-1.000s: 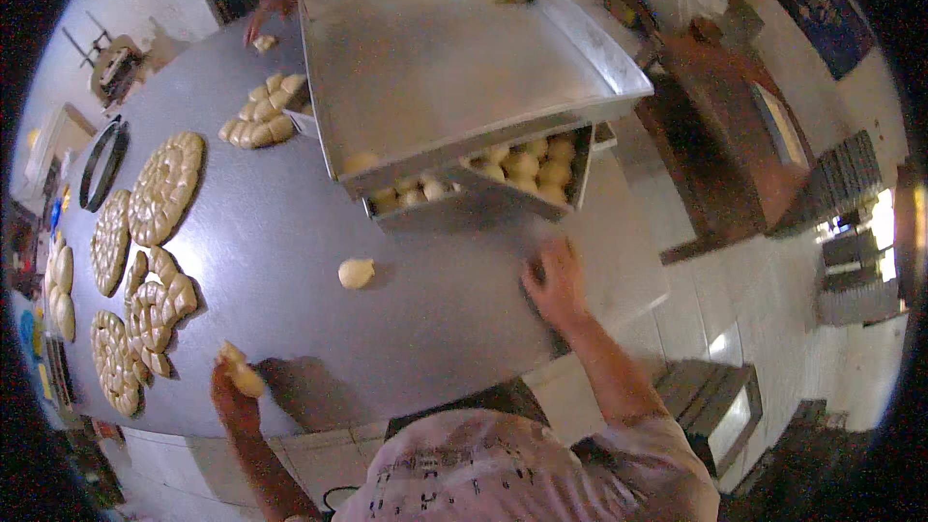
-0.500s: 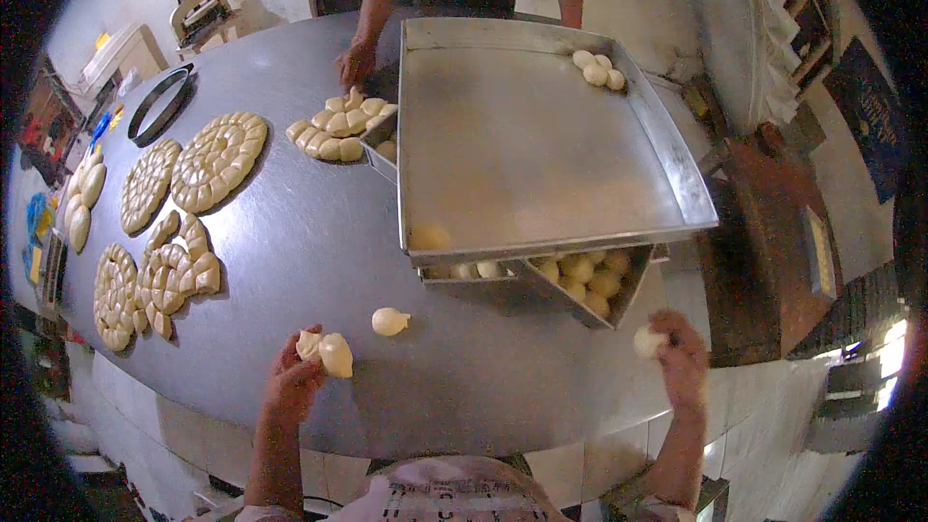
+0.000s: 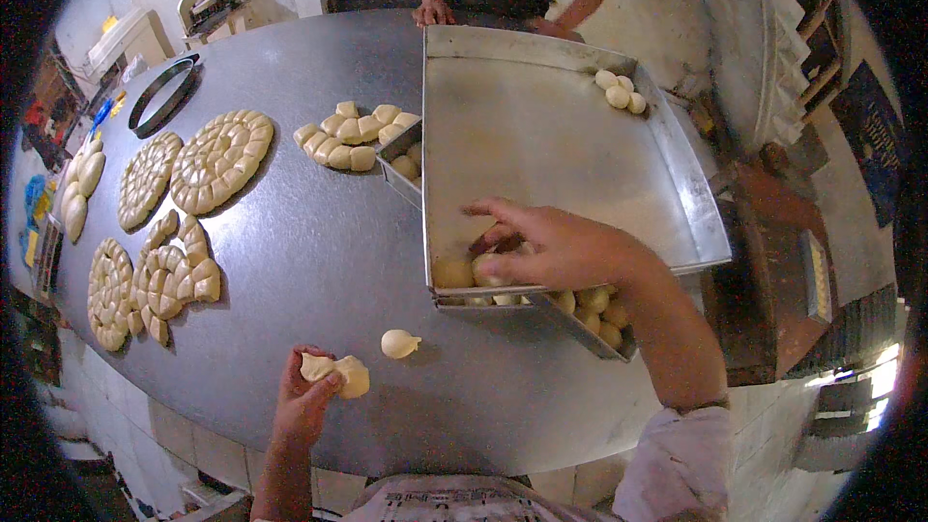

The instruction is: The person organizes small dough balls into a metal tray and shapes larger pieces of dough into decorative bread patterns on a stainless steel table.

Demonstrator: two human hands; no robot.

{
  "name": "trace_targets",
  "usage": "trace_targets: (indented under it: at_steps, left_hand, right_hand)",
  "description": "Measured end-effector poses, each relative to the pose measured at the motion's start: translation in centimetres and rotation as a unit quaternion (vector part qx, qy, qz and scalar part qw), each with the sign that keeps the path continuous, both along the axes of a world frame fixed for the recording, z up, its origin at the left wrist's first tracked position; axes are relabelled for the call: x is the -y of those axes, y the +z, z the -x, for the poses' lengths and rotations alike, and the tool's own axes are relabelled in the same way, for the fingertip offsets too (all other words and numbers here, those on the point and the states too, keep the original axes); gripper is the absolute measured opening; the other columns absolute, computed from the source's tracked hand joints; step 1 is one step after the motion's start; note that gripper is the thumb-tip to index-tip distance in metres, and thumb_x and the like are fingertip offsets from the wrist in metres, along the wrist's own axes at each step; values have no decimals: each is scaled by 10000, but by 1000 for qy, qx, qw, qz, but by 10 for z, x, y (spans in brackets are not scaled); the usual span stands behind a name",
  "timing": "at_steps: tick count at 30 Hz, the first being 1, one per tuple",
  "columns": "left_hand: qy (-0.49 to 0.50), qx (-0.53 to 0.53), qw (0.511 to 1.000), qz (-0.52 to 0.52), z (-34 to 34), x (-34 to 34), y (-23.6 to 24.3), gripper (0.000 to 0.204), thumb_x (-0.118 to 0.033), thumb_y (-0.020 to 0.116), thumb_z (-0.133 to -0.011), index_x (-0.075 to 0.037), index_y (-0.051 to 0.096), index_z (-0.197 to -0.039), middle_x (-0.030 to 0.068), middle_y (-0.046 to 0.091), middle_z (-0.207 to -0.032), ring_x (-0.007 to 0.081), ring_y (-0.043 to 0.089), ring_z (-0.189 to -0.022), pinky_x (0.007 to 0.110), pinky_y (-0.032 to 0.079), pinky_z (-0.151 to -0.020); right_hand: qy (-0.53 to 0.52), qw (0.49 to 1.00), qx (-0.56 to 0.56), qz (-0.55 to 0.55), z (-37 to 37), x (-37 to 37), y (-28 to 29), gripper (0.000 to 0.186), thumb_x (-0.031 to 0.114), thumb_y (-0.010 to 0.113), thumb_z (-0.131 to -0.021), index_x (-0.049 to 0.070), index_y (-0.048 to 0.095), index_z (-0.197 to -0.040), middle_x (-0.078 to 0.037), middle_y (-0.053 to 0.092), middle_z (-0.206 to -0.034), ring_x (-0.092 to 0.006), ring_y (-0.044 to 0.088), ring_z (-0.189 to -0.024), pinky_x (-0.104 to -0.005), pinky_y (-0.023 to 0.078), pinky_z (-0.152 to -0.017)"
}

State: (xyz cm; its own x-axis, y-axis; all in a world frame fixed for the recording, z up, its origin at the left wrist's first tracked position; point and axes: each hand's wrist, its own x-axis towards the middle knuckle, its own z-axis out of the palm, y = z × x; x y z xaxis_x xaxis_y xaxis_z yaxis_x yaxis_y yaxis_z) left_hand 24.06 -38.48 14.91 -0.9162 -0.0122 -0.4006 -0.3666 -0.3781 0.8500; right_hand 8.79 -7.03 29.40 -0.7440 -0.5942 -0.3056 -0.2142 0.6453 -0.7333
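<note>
Head view, as I stand watching: above the counter [image 3: 290, 232], the left hand [image 3: 302, 410] pinches a lumpy dough piece [image 3: 352, 379], likely light, soft and best cupped gently, while the right hand [image 3: 556, 249], half-curled, reaches dough balls [image 3: 486, 271] inside the tray [image 3: 541, 145], grip unclear.

pass: table [image 3: 324, 242] between dough spiral [image 3: 220, 162] and tray [image 3: 570, 164] | block: lone dough ball [image 3: 398, 343] | under-tray: unclear

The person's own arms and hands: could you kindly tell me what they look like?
The left hand and right hand are bare, without gloves. The left forearm and right forearm are uncovered too. The right sleeve is loose and pale pinkish-white; the pale shirt bears dark printed markings.
</note>
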Motion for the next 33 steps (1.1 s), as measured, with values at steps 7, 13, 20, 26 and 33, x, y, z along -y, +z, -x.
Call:
trace_targets:
  at_steps: [7,13,20,26,33]
  left_hand:
    - [-73,-153,983,-75,-17,-57,32,338,42,579,-786,-86,430,-1060,59,503,-1021,170,513,-985,309,455,-813]
    - [-286,-121,938,154,-16,-49,8,241,-22,538,-852,-70,444,-1068,75,513,-1037,175,537,-946,294,460,-794]
    - [-64,-57,993,86,-23,-20,-7,178,-40,565,-838,-111,404,-861,4,466,-801,110,482,-736,248,422,-648]
    - [-107,-33,986,125,-24,-25,-27,263,-13,595,-784,-138,373,-719,-29,407,-727,81,403,-628,234,341,-539]
    - [-132,-15,975,176,-27,-34,-26,253,-13,635,-741,-130,410,-735,-38,402,-736,77,404,-636,232,364,-558]
  right_hand:
    - [-78,948,-268,155,-120,24,-17,443,215,568,-848,30,450,-1232,-143,571,-1123,-260,562,-1011,-345,422,-892]
    - [-291,941,-21,170,-216,6,-124,377,117,613,-798,64,543,-1164,-137,585,-1066,-266,550,-996,-362,431,-858]
    - [-330,808,-402,-276,-233,-66,-186,328,202,584,-803,56,548,-1094,-168,510,-1054,-344,478,-971,-464,348,-871]
    - [-309,865,-379,-111,-246,-24,-218,289,252,633,-757,40,536,-927,-167,525,-996,-348,477,-933,-464,361,-834]
    - [-538,740,-340,-216,-190,-92,-208,283,181,677,-656,42,540,-861,-157,528,-899,-332,491,-876,-422,388,-821]
